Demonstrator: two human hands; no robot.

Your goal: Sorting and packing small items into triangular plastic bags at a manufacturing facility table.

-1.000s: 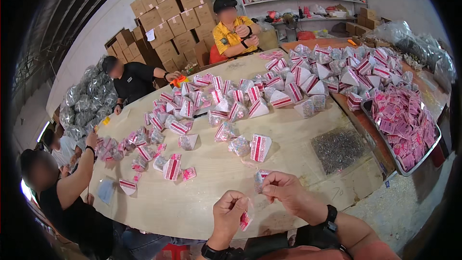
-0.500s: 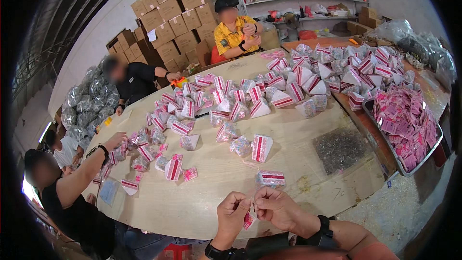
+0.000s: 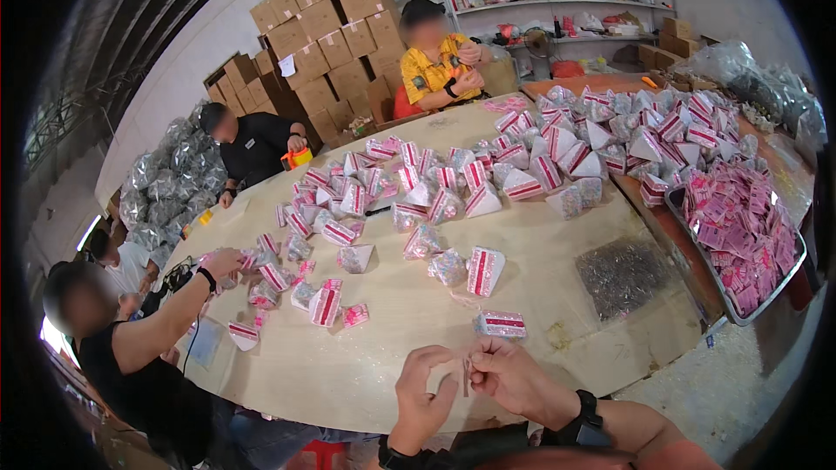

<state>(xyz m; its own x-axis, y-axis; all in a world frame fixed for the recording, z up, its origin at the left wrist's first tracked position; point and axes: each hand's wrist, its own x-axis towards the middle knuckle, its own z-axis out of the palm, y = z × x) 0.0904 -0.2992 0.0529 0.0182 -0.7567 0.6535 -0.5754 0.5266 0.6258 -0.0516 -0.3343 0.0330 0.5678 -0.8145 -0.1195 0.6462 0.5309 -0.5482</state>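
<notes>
Near the front edge of the table, my two hands come together. My right hand (image 3: pixel 514 380) pinches a thin pinkish string (image 3: pixel 466 376) between thumb and forefinger, its strands hanging below the fingertips. Beside it my left hand (image 3: pixel 422 393) is curved, thumb and forefinger apart; its other fingers are partly hidden. Just beyond my hands lies a glittery cake-slice-shaped pack (image 3: pixel 501 324) with a pink-red striped side. Another upright cake-slice pack (image 3: pixel 485 271) stands behind it, with a loose pale pink string (image 3: pixel 465 299) next to it.
Many similar packs (image 3: pixel 522 184) cover the table's middle and far right. A metal tray (image 3: pixel 738 318) of pink packets stands right, near a flat dark patch of small thin pieces (image 3: pixel 623 278). Co-workers sit left and opposite; one person's arm (image 3: pixel 178 318) reaches over the left side.
A pink packet hanging beneath my fingers is no longer visible. My left thumb and forefinger have parted. The co-worker in black at the back has raised an orange-yellow object.
</notes>
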